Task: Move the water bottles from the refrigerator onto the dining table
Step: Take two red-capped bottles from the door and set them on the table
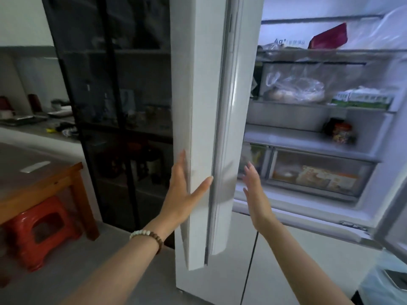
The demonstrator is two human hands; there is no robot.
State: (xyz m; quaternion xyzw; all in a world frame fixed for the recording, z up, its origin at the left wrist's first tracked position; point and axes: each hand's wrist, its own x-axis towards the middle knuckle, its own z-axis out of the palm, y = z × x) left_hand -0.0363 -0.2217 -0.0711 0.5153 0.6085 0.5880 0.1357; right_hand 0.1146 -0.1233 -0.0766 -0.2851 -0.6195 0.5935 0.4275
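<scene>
The white refrigerator stands with its left door [198, 106] swung out edge-on toward me and its lit interior [308, 137] exposed. My left hand [184, 192] lies flat on the door's outer face, thumb hooked over its edge. My right hand [255, 194] hovers open with fingers apart just inside the door, holding nothing. Shelves carry bagged food [295, 89], a green and white carton [363, 100] and a small jar [341, 132]. No water bottle shows. A corner of the wooden dining table [44, 183] sits at the left.
A red plastic stool [41, 230] is tucked under the table. A dark glass-front cabinet [114, 106] stands between the table and the refrigerator. A counter [33, 126] with dishes runs along the far left wall. The right refrigerator door [394, 221] hangs open at the right edge.
</scene>
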